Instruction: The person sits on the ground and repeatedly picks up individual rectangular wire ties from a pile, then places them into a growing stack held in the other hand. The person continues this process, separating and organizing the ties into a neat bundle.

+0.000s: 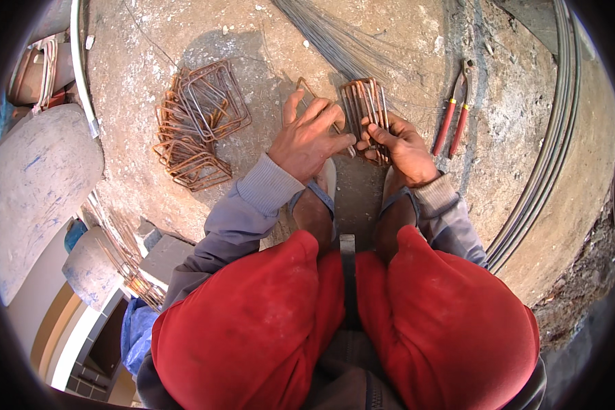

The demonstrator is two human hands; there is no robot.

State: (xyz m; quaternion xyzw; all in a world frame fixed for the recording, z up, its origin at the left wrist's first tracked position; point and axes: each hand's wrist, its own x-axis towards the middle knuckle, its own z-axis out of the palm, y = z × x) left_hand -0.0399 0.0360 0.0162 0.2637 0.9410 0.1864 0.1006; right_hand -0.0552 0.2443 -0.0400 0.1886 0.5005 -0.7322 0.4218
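Steadying the frame bundle (367, 101) in the clamped right hand (404, 149), inside the right edge of the concrete (516, 130), should help the left hand (309, 137), pinching one wire loop (308, 87), align it.

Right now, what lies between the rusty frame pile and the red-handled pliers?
In the head view: the left hand with one frame, then the right hand gripping a bundle of frames.

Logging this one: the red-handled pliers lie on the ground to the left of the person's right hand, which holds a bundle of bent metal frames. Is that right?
Not quite: the head view shows the red-handled pliers on the ground to the right of the right hand. That hand does hold a bundle of bent metal frames.
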